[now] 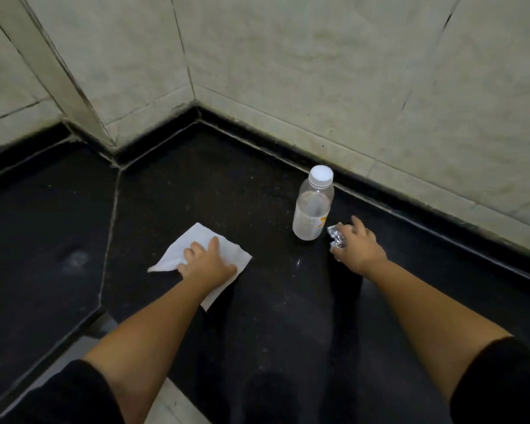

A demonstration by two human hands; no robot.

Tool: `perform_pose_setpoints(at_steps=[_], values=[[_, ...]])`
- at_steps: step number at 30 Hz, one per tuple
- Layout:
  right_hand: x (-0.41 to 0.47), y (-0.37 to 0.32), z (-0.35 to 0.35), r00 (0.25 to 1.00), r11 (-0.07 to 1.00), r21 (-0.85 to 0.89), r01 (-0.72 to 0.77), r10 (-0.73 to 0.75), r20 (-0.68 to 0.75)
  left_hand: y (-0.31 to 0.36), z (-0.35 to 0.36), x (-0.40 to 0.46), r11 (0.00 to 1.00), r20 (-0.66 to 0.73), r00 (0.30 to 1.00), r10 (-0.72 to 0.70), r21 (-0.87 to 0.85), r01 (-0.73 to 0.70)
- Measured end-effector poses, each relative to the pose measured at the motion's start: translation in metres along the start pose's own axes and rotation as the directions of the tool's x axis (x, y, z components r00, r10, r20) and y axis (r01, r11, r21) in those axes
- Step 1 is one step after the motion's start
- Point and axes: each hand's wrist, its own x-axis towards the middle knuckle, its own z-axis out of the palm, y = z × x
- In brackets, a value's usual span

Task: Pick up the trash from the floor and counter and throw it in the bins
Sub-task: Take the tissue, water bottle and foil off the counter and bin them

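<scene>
A white paper napkin (196, 240) lies flat on the black stone counter (257, 301). My left hand (207, 260) rests on top of it, fingers spread and pressing down. To the right stands a clear plastic bottle (312, 209) with a white cap, upright. Just right of the bottle sits a crumpled ball of silver foil (335, 237), and my right hand (357, 244) curls its fingers around it, touching it on the counter.
Pale tiled walls (318, 71) close off the counter behind and to the right, meeting in a corner. A seam splits the counter on the left. The counter's front edge runs diagonally at lower left, with light floor (172, 402) below it.
</scene>
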Motion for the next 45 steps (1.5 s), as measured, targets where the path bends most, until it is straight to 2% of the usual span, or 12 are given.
perform_pose_setpoints(at_steps=[5, 8, 10, 13, 17, 23, 27, 29, 33, 36, 40, 45], values=[[-0.012, -0.011, 0.013, 0.998, 0.993, -0.119, 0.006, -0.013, -0.062, 0.012, 0.009, -0.005, 0.979, -0.066, 0.978, 0.199, -0.027, -0.201], [-0.028, -0.014, 0.015, 0.999, 0.979, -0.203, 0.024, -0.029, -0.022, 0.015, 0.023, -0.022, 0.967, -0.090, 0.963, 0.254, 0.012, -0.254], [-0.038, -0.012, 0.010, 0.999, 0.994, -0.110, 0.011, -0.015, -0.037, 0.017, 0.030, -0.036, 0.963, -0.069, 0.961, 0.269, 0.044, -0.266], [-0.050, -0.015, -0.018, 0.988, 0.995, 0.099, 0.003, 0.013, -0.153, 0.019, 0.034, -0.053, 0.956, -0.020, 0.958, 0.286, 0.076, -0.284], [-0.052, -0.035, -0.077, 0.958, 0.983, 0.143, 0.117, -0.074, -0.276, 0.023, 0.033, -0.063, 0.955, 0.040, 0.959, 0.280, 0.085, -0.283], [-0.037, -0.084, -0.124, 0.960, 0.975, -0.062, 0.216, -0.223, -0.168, 0.022, 0.036, -0.065, 0.945, 0.051, 0.953, 0.298, 0.124, -0.303], [-0.024, -0.108, -0.120, 0.975, 0.888, -0.441, 0.132, -0.196, -0.103, 0.017, 0.036, -0.061, 0.934, 0.068, 0.940, 0.334, 0.109, -0.340], [-0.022, -0.114, -0.118, 0.976, 0.872, -0.479, 0.101, -0.180, -0.120, 0.015, 0.036, -0.059, 0.927, 0.082, 0.933, 0.351, 0.107, -0.359], [-0.024, -0.115, -0.113, 0.972, 0.885, -0.455, 0.095, -0.181, -0.149, 0.013, 0.036, -0.056, 0.919, 0.097, 0.924, 0.370, 0.107, -0.379], [-0.032, -0.101, -0.111, 0.976, 0.936, -0.343, 0.082, -0.144, -0.160, 0.006, 0.034, -0.059, 0.921, 0.114, 0.922, 0.371, 0.079, -0.381], [-0.048, -0.070, -0.109, 0.980, 0.995, -0.055, 0.084, -0.092, -0.175, -0.015, 0.034, -0.076, 0.952, 0.013, 0.952, 0.306, -0.010, -0.306], [-0.086, -0.066, -0.101, 0.967, 0.974, 0.094, 0.207, -0.190, -0.168, -0.043, 0.038, -0.120, 0.972, -0.107, 0.982, 0.157, -0.159, -0.173]])
